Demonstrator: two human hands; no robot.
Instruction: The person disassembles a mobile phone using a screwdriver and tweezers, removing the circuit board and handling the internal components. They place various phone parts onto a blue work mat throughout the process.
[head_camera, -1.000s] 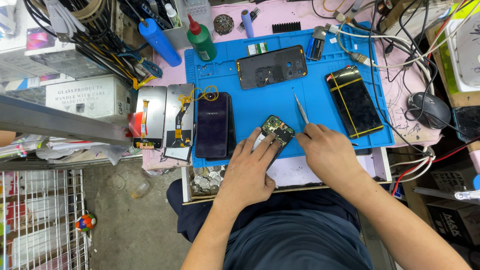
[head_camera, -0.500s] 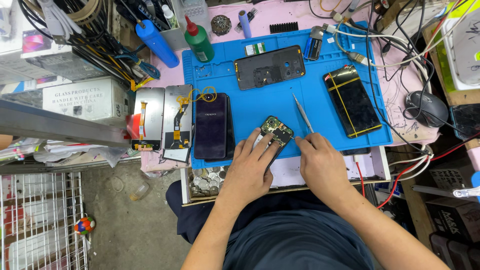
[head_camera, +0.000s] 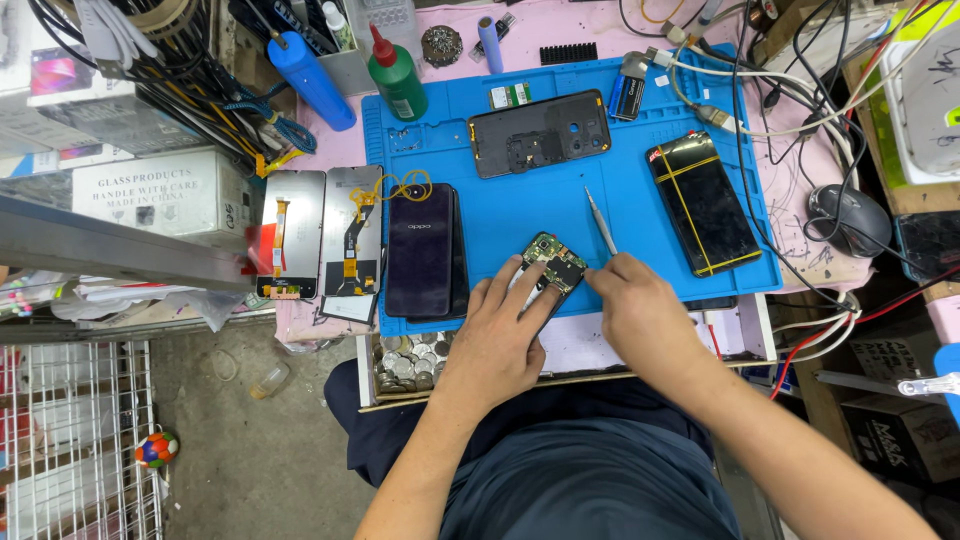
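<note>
Two hands meet over one small green-and-black phone circuit board (head_camera: 553, 264), which lies at the near edge of the blue silicone work mat (head_camera: 640, 170), its long axis slanting from far-left to near-right; the left hand (head_camera: 500, 335) lies just nearer than the board, fingers extended and pressing on its near-left edge, pinning rather than enclosing it; the right hand (head_camera: 640, 315) sits just right of the board, fingers pinched around the thin metal tweezers (head_camera: 601, 222), whose shaft points away toward the far side of the mat; whether the lower tip touches the board cannot be told, being hidden under the fingers; both hands are about equally near the board, the left in contact. Farther out on the mat: a black phone back frame (head_camera: 540, 133) at centre far, a dark phone with yellow stripes (head_camera: 703, 203) at right, a dark purple phone (head_camera: 420, 250) at left. Beyond the left edge lie two silver display panels with flex cables (head_camera: 320, 240); a white rectangular carton with dark lettering (head_camera: 150, 192) stands farther left. At the far edge stand a blue bottle (head_camera: 310, 80) and a green bottle with red cap (head_camera: 395, 75). Below the mat, an open tray of coins (head_camera: 405, 360).
</note>
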